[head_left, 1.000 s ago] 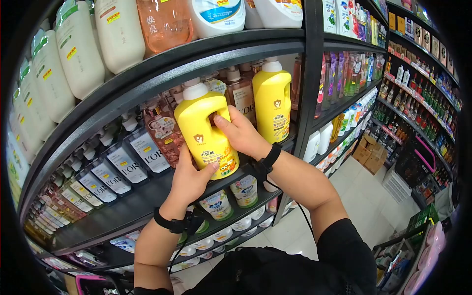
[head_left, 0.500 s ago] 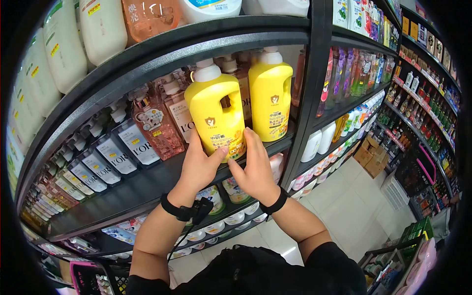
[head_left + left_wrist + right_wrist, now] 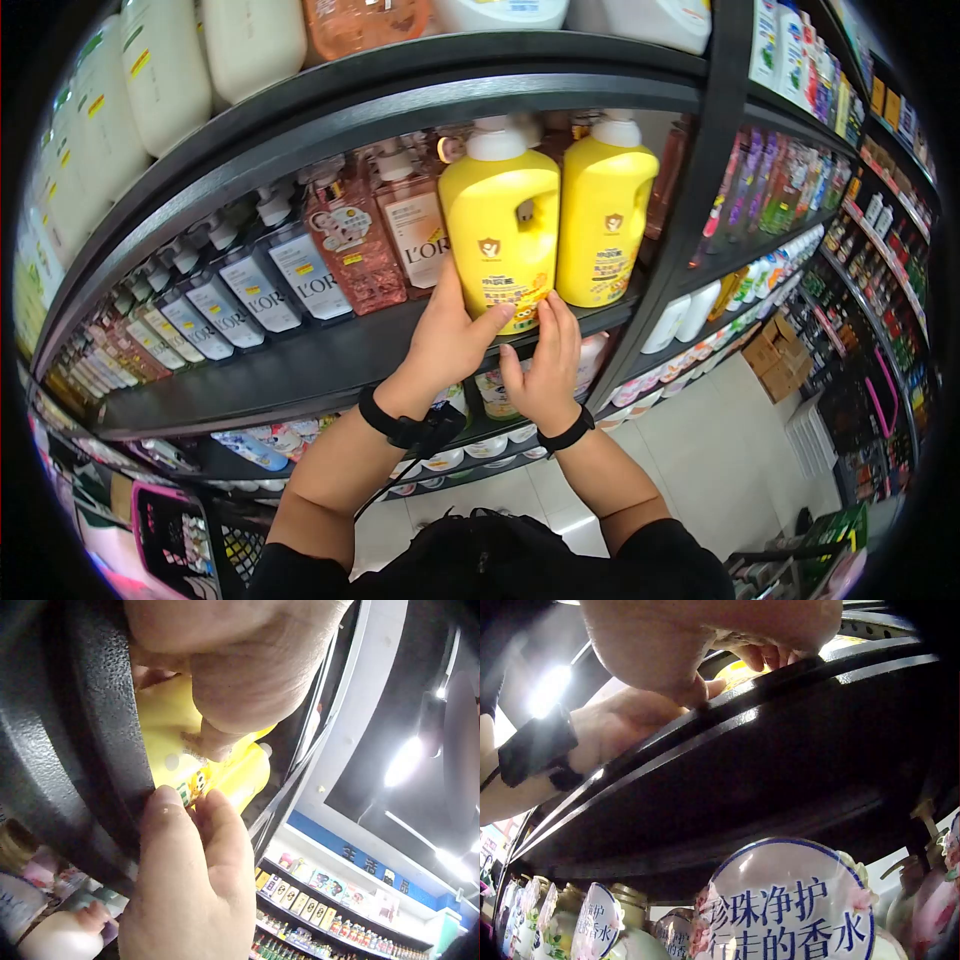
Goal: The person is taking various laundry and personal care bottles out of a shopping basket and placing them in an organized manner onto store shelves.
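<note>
In the head view a yellow bottle (image 3: 500,215) with a white top and a built-in handle stands upright at the shelf's front edge. My left hand (image 3: 445,335) grips its lower left side, thumb across the front label. The fingers of my right hand (image 3: 550,365) are extended, their tips at the bottle's lower right front. A matching yellow bottle (image 3: 608,220) stands close on the right. From the left wrist, the right hand (image 3: 195,877) shows below the yellow bottle (image 3: 169,724). The right wrist view has the shelf edge hiding most of the bottle.
Pink pump bottles (image 3: 355,245) and a row of L'OR-labelled bottles (image 3: 255,290) line the shelf to the left. Overhead runs another black shelf (image 3: 400,95) with large bottles. A black upright (image 3: 715,120) borders the right side. Labelled containers (image 3: 787,907) stand on the level below.
My right hand has left the bottle's handle and come down to its lower right front. The bottle has straightened up beside its match, with my left hand still on its lower side.
</note>
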Tool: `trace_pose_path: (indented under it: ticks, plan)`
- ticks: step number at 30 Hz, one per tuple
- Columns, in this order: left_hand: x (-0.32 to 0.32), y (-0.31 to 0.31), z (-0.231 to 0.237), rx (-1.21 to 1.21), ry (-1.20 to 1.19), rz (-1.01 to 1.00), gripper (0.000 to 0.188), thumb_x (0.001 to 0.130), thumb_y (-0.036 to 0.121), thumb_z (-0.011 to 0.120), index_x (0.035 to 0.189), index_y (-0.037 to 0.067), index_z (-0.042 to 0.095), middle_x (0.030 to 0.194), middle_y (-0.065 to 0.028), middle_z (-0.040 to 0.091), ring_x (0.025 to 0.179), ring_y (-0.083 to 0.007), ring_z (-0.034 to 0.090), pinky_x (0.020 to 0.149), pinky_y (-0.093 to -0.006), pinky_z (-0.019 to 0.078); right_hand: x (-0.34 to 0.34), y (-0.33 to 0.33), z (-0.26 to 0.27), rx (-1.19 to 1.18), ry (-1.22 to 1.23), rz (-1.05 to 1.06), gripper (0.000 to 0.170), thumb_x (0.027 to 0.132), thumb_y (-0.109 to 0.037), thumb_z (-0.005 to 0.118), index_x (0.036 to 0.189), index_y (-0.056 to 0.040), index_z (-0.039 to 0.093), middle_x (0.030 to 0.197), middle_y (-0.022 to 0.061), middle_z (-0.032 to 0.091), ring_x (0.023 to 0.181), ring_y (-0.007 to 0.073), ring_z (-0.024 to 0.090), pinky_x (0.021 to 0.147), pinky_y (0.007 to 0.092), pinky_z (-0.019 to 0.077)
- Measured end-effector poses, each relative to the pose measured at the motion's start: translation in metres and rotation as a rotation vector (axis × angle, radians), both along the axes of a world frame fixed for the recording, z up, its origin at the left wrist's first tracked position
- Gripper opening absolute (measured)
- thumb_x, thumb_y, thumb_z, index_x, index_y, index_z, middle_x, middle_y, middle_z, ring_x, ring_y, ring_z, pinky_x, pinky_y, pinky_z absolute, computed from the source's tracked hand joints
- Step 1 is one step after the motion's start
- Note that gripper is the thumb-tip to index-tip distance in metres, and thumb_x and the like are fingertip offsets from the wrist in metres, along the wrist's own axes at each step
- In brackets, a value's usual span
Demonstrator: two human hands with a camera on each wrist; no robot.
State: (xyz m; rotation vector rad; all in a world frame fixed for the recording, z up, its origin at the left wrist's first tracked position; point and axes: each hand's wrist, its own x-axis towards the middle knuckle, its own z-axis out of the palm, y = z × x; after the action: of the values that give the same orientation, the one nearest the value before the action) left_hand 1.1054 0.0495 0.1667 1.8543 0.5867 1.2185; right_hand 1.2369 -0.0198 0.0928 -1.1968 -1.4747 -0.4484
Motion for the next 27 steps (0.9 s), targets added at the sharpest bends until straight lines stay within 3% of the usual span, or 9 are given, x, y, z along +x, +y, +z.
trace_pose_path:
  ticks: [6,9,10,13,14,17,19,23,27]
  plan:
    - [0.000,0.003,0.001,0.049,0.125,0.076,0.076,0.087,0.017,0.072,0.147,0.001,0.028,0.131,-0.0277,0.056,0.122,-0.0427,0.057,0.100,-0.0436,0.0463,-0.002,0.007,-0.005,0.052,0.008,-0.033,0.072,0.083,-0.020,0.070,0.141,0.0076,0.038,0.139,0.0314,0.044,0.125,0.0485,0.047,0.106,0.0559,0.0371]
    - [-0.004,0.002,0.001,0.041,0.130,0.061,0.075,0.088,0.018,0.072,0.147,0.002,0.029,0.131,-0.0275,0.056,0.121,-0.0421,0.058,0.100,-0.0441,0.0467,-0.005,0.007,-0.005,0.045,0.009,-0.064,0.072,0.084,-0.020,0.071,0.141,0.0075,0.038,0.139,0.0311,0.045,0.125,0.0483,0.047,0.106,0.0559,0.0369]
    - [-0.008,-0.001,0.007,-0.093,0.154,0.009,0.073,0.090,0.007,0.069,0.149,-0.003,0.026,0.139,-0.0215,0.050,0.130,-0.0267,0.051,0.107,-0.0393,0.0421,-0.006,0.008,-0.005,0.043,0.019,-0.070,0.071,0.084,-0.020,0.070,0.141,0.0071,0.039,0.139,0.0305,0.045,0.126,0.0475,0.046,0.107,0.0553,0.0365]
    - [-0.027,-0.011,-0.006,0.105,0.164,0.219,0.079,0.089,0.011,0.071,0.151,-0.005,0.023,0.144,-0.0245,0.044,0.135,-0.0309,0.047,0.108,-0.0416,0.0419,-0.008,0.008,-0.006,0.033,0.002,-0.128,0.071,0.085,-0.020,0.070,0.142,0.0065,0.039,0.140,0.0300,0.045,0.128,0.0466,0.045,0.109,0.0542,0.0352]
    - [-0.041,-0.027,0.000,0.034,0.123,0.158,0.084,0.088,0.015,0.073,0.151,-0.006,0.022,0.148,-0.0254,0.040,0.137,-0.0326,0.044,0.109,-0.0432,0.0412,-0.008,0.008,-0.008,0.037,0.031,-0.121,0.069,0.085,-0.019,0.070,0.142,0.0062,0.040,0.140,0.0290,0.045,0.130,0.0451,0.044,0.110,0.0536,0.0337]
    - [-0.098,-0.069,-0.015,0.295,0.276,0.114,0.075,0.086,0.016,0.074,0.146,-0.005,0.033,0.148,-0.0258,0.041,0.136,-0.0368,0.046,0.108,-0.0436,0.0420,-0.006,0.008,-0.012,0.043,0.047,-0.116,0.064,0.085,-0.016,0.069,0.139,0.0067,0.043,0.142,0.0280,0.044,0.132,0.0426,0.043,0.112,0.0510,0.0317]
    - [-0.141,-0.090,-0.041,0.528,0.298,0.099,0.060,0.087,0.020,0.072,0.137,-0.001,0.047,0.135,-0.0212,0.054,0.123,-0.0393,0.055,0.102,-0.0444,0.0465,-0.003,0.004,-0.017,0.099,0.075,-0.029,0.062,0.086,-0.013,0.067,0.139,0.0066,0.041,0.143,0.0265,0.044,0.132,0.0408,0.043,0.113,0.0487,0.0317]
    - [-0.253,-0.125,-0.115,0.114,0.658,-0.085,0.047,0.091,0.022,0.068,0.131,0.004,0.054,0.123,-0.0168,0.062,0.110,-0.0356,0.061,0.093,-0.0443,0.0503,-0.034,-0.027,-0.050,0.137,0.072,-0.076,0.058,0.090,-0.006,0.061,0.142,0.0031,0.036,0.146,0.0236,0.038,0.131,0.0357,0.044,0.109,0.0446,0.0366]
    - [-0.385,-0.168,-0.173,-0.240,0.790,0.036,0.043,0.092,0.023,0.067,0.129,0.004,0.056,0.113,-0.0176,0.066,0.103,-0.0364,0.064,0.087,-0.0457,0.0516,-0.104,-0.068,-0.149,-0.280,0.286,0.063,0.051,0.094,-0.001,0.057,0.141,0.0022,0.037,0.139,0.0194,0.041,0.128,0.0279,0.045,0.106,0.0395,0.0387]
